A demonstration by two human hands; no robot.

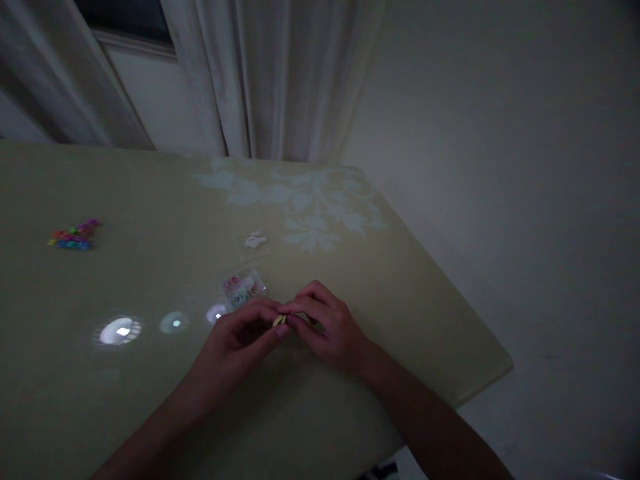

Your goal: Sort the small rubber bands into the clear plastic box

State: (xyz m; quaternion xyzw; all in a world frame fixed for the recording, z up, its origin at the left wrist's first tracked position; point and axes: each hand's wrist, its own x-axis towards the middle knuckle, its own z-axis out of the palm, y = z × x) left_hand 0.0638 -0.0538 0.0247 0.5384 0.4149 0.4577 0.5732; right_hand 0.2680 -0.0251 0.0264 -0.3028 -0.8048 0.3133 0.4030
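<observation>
My left hand [239,337] and my right hand [327,327] meet over the green table [150,280], fingertips pinched together. Between them is a small pale yellowish thing [279,320], too small to name; both hands pinch it. Just beyond the hands lies a clear plastic pack [244,290] with small round coloured pieces in it. A second clear pack [255,241] with a white piece lies a little farther back.
A heap of bright coloured small pieces [75,235] lies at the table's left. Lamp reflections [120,331] shine on the tabletop left of my hands. The table's right edge [450,280] runs diagonally beside a pale wall. Curtains [270,73] hang behind.
</observation>
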